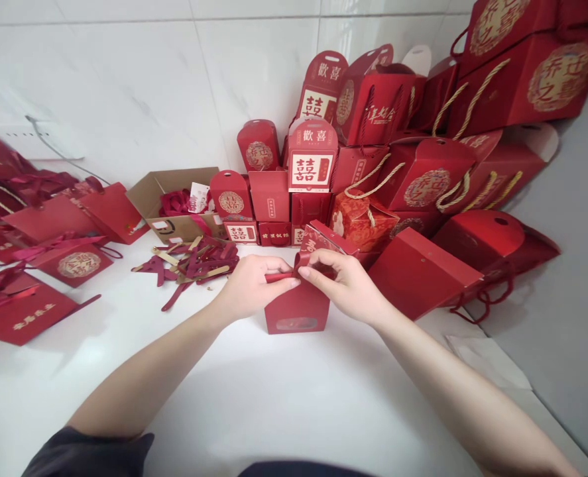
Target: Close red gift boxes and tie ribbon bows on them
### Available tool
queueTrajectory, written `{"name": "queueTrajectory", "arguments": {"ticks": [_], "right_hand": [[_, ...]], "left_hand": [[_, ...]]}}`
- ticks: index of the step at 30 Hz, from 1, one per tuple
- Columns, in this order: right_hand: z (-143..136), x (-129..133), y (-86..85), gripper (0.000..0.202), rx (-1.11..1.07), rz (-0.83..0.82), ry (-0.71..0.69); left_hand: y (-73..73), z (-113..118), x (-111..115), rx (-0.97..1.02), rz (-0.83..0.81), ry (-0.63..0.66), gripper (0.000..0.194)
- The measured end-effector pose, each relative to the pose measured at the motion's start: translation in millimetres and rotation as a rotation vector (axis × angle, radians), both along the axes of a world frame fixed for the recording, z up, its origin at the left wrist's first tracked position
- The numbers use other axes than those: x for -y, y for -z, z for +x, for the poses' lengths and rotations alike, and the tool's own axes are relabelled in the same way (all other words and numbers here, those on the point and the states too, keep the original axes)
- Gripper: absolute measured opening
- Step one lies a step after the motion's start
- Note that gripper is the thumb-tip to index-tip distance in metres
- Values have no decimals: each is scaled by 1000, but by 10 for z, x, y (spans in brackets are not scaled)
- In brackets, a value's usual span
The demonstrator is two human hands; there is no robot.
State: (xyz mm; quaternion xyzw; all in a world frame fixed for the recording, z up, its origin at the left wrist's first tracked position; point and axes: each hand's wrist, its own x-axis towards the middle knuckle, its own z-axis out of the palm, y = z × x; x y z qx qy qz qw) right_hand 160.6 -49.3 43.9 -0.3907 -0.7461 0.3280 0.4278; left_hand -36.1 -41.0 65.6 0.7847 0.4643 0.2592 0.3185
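Note:
A red box [297, 306] with a small oval window low on its front stands upright on the white table [199, 404]. At its top left, my left hand [254, 285] pinches the upper edge between thumb and fingers. My right hand [341, 278] is closed on a dark red ribbon [302, 260] at the top middle of the box. The fingertips of both hands are close together. Exactly how the ribbon passes through the box top is hidden by the fingers.
Cut ribbon pieces [194, 265] lie left of the box, before an open cardboard carton [174, 199]. Stacked red gift boxes [313, 156] rise behind and to the right. More red boxes [82, 262] stand at the left. A tiled wall [139, 79] closes the back.

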Motion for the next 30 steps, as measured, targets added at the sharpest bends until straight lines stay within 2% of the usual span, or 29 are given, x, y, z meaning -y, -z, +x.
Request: {"name": "queueTrajectory", "arguments": {"ticks": [3,11,21,25,30], "right_hand": [[41,-21,-18,14,7,-20,-82],[82,-42,-2,12,9,-28,-108],[61,-29,-5,9,33,67,-110],[-18,43,5,12,105,169,-27],[-135,143,59,15,260,280,203]], "left_hand": [[28,-20,-49,15,-34,19,24],[56,-51,-67,72,-104,58,22],[5,-18,-44,31,-48,46,21],[10,26,9,32,13,7,18],[44,90,81,6,110,-46,14]]}}
